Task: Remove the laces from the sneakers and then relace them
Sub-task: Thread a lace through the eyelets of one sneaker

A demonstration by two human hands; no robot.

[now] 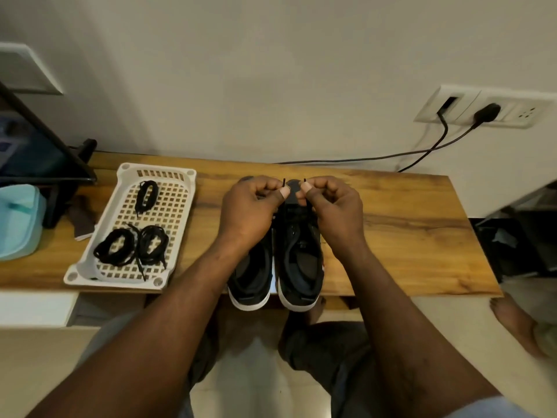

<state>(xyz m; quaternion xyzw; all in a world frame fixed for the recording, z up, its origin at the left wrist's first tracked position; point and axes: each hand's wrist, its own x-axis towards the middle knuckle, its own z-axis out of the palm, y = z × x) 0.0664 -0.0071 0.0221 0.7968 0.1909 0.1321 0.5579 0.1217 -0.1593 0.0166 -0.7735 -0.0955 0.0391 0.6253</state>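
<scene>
Two black sneakers with white soles stand side by side on the wooden table (pixel 407 224), heels toward me: the left sneaker (pixel 251 279) and the right sneaker (pixel 301 267). Both my hands are raised over the right sneaker's toe end. My left hand (pixel 250 206) pinches one black lace tip (pixel 284 183) between thumb and finger. My right hand (pixel 334 206) pinches the other lace tip (pixel 305 181). The lace runs down from my fingers to the shoe; my hands hide the front eyelets.
A white perforated tray (pixel 177 212) at the left holds three coiled black laces (pixel 132 247). Further left are a light blue box (pixel 18 221) and a dark monitor stand. Cables run from a wall socket (pixel 488 111) along the table's back edge.
</scene>
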